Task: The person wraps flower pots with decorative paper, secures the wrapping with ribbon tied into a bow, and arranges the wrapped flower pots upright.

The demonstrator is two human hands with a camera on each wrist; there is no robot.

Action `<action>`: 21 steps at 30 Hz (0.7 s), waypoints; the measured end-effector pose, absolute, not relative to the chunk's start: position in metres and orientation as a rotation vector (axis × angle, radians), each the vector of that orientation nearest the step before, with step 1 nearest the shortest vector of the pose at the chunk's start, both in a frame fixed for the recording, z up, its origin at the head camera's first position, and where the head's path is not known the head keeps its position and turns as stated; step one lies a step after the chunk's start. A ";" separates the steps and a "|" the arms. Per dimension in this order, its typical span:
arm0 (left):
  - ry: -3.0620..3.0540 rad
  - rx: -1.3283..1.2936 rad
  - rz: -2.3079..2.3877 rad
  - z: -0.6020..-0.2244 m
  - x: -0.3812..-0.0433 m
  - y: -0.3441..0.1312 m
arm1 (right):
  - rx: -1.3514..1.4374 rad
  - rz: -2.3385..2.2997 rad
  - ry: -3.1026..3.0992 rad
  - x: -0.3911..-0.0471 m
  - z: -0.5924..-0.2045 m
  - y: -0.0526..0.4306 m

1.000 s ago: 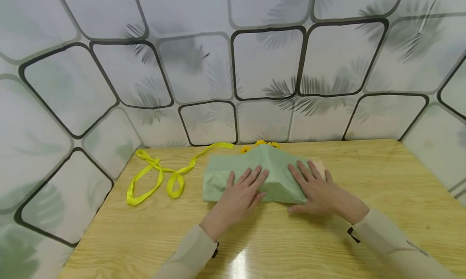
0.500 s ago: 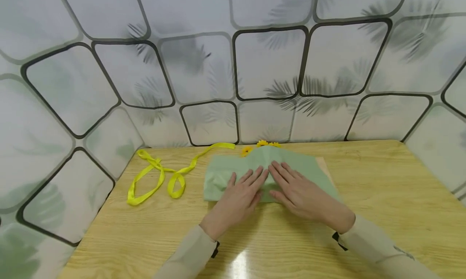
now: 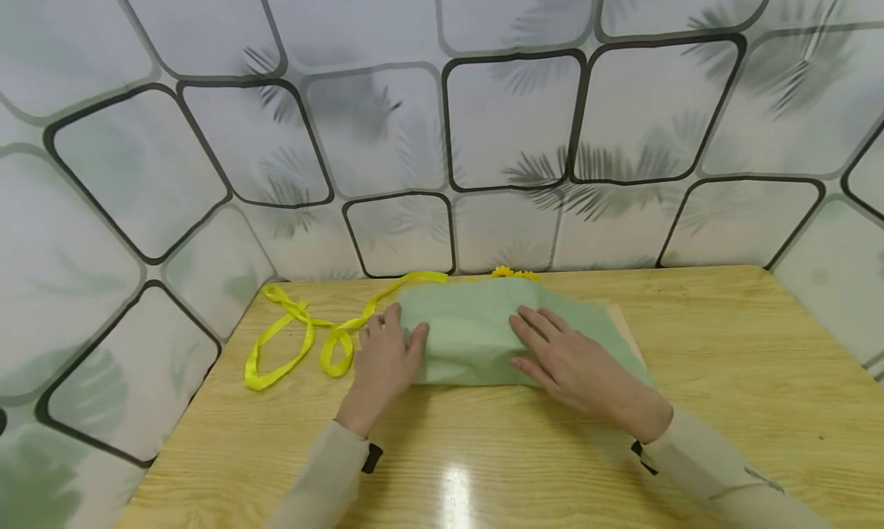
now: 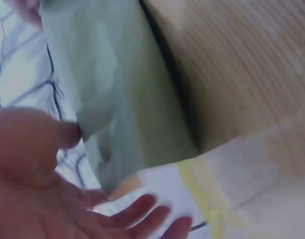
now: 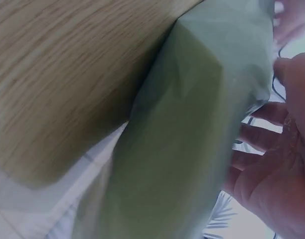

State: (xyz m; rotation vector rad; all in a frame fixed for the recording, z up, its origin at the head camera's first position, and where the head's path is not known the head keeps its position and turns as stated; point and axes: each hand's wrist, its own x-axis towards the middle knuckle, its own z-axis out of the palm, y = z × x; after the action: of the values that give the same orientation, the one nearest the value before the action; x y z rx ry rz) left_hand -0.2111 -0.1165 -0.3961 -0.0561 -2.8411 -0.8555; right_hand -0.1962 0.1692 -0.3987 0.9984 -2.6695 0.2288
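A pale green wrapping sheet (image 3: 463, 314) lies folded over on the table, bulging in the middle. Yellow flowers (image 3: 512, 272) peek out beyond its far edge; whatever else it covers is hidden. At its left end is my left hand (image 3: 383, 360), the thumb (image 4: 68, 135) at the sheet's edge and the fingers stretched loosely past the corner. My right hand (image 3: 569, 364) rests on the right half of the sheet with its fingers extended. A beige layer (image 3: 625, 331) shows from under the sheet on the right.
A yellow ribbon (image 3: 307, 318) lies in loose loops on the left of the wooden table (image 3: 732, 360), its far end reaching the sheet's back left corner. Behind the table stands a patterned wall covering (image 3: 511, 122).
My right hand has slid left from the sheet's right end to nearer the middle. The left hand has moved left to the sheet's left end, and the sheet's left part lies smoother.
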 end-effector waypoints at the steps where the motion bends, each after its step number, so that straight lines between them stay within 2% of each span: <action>1: -2.870 -0.033 -0.906 -0.398 -0.213 -0.120 | 1.001 0.230 -2.660 -0.197 -0.399 0.169; 10: -3.014 -0.038 -1.228 -0.414 -0.228 -0.140 | 1.017 0.216 -2.549 -0.200 -0.401 0.173; 21: -3.081 0.077 -1.109 -0.416 -0.226 -0.143 | 1.030 0.143 -2.593 -0.200 -0.395 0.177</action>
State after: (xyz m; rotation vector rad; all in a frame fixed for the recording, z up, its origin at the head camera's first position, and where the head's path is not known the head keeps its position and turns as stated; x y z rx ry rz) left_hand -0.2264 -0.1425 -0.4159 0.0766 -3.0812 -1.1087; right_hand -0.2005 0.1767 -0.3951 1.0297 -2.5932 0.1426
